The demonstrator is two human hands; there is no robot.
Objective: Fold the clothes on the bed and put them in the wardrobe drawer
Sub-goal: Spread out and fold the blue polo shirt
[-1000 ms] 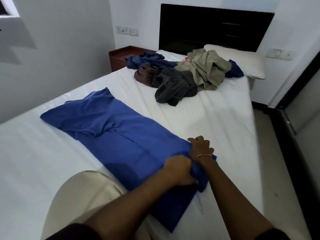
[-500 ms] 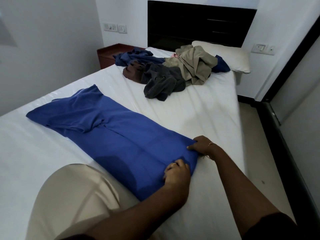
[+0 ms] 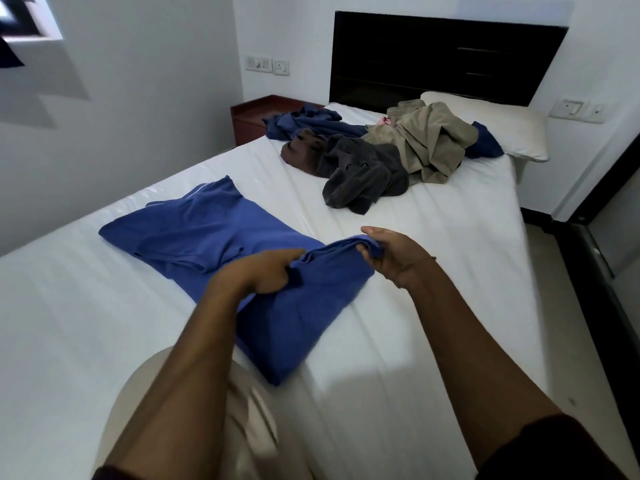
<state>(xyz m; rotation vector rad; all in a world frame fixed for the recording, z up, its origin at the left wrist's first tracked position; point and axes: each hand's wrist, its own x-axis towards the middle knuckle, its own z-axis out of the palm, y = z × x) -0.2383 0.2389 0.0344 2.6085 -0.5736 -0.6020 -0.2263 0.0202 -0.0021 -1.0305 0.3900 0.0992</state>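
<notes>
Left hand (image 3: 258, 275) and right hand (image 3: 388, 252) each pinch the near hem of the blue shirt (image 3: 214, 237), lifting it off the bed (image 3: 433, 237). The fabric is likely light and limp; grip both hem corners. Beyond lies 1 unfolded clothes pile (image 3: 381, 150) near the pillow (image 3: 512, 133)

Blue shirt (image 3: 214, 237) — soft matt cloth; bed sheet (image 3: 433, 244) smooth, faintly glossy; headboard (image 3: 433, 60) — dark wood.

Dim, bluish room light — wide-angle bending at edges, foreground motion-blurred.
</notes>
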